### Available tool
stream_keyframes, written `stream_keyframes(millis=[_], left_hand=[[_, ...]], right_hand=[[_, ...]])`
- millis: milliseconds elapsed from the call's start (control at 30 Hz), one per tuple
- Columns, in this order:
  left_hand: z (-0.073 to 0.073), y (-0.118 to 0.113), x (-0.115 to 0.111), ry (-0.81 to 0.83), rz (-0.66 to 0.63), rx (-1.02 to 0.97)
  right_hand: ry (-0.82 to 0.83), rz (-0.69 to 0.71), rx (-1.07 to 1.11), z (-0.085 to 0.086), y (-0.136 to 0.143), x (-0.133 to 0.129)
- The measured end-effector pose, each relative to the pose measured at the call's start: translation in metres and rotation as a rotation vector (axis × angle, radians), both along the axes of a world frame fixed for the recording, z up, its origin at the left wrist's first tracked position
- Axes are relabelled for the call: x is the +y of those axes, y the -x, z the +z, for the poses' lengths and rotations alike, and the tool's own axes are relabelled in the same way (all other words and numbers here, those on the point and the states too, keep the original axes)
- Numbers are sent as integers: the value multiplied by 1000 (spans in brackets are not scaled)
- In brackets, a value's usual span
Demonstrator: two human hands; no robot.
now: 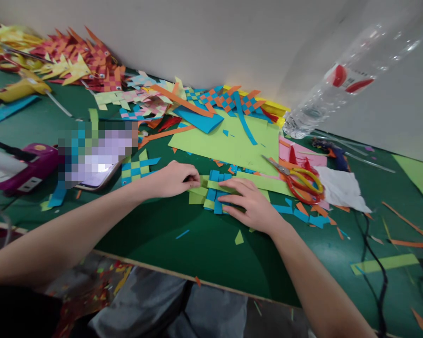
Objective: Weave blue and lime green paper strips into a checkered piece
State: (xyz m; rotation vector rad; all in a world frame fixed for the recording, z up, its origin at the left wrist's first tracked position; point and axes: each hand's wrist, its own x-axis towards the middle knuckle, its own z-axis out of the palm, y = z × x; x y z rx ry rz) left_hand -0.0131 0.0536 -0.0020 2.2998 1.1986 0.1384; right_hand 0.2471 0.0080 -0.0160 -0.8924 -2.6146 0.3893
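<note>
A half-woven piece of blue and light green paper strips (216, 190) lies on the green tabletop in front of me. My left hand (178, 179) is at its left side, thumb and fingers pinched together on the end of a light green paper strip (198, 193). My right hand (248, 202) rests over the right part of the weave, fingers spread and pressing on the strips. Part of the weave is hidden under those fingers. To the left of my left hand lies a finished-looking woven blue and green paper fish (137, 170).
Scissors (296, 180) and a white tissue (343, 188) lie to the right, with a plastic bottle (352, 75) behind. A phone (102, 157), a purple power strip (31, 166) and a yellow glue gun (19, 87) are left. Woven fish (88, 58) and green paper sheets (229, 141) line the back.
</note>
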Motion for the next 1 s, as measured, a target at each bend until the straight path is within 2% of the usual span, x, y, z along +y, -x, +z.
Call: stream_keyframes(millis=[300, 1000], left_hand=[[3, -7, -7, -36, 40, -18], [-4, -19, -20, -103, 67, -26]], right_hand=[[3, 3, 6, 2, 1, 0], [11, 2, 13, 1, 0, 0]])
